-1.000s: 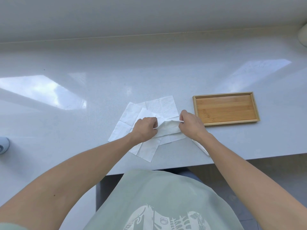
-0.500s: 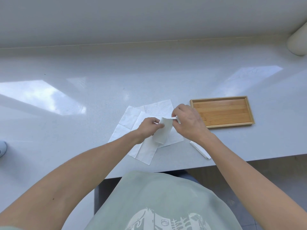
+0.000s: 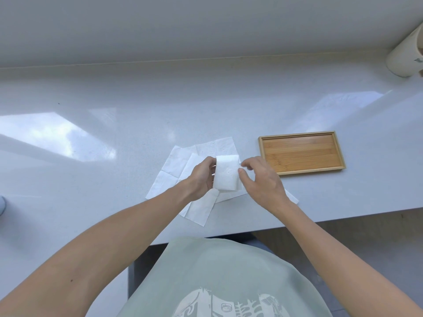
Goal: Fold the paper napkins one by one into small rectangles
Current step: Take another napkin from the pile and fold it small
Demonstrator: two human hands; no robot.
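Note:
A folded white napkin [image 3: 226,173], now a small rectangle, is held just above the counter. My left hand [image 3: 201,177] grips its left edge. On the opposite side, my right hand [image 3: 258,179] touches the right edge with thumb and fingertips. Under both hands lie unfolded white napkins [image 3: 176,170], spread flat and overlapping. Another white piece [image 3: 291,197] shows from behind my right wrist.
An empty wooden tray [image 3: 301,152] sits right of the napkins. A cream cup [image 3: 405,53] lies at the far right by the wall. A grey round object [image 3: 1,203] shows at the left edge. The counter's front edge [image 3: 343,213] runs close below my right wrist.
The napkin has gone from a loose strip stretched between both hands to a compact rectangle. Both hands have closed together and lifted it slightly.

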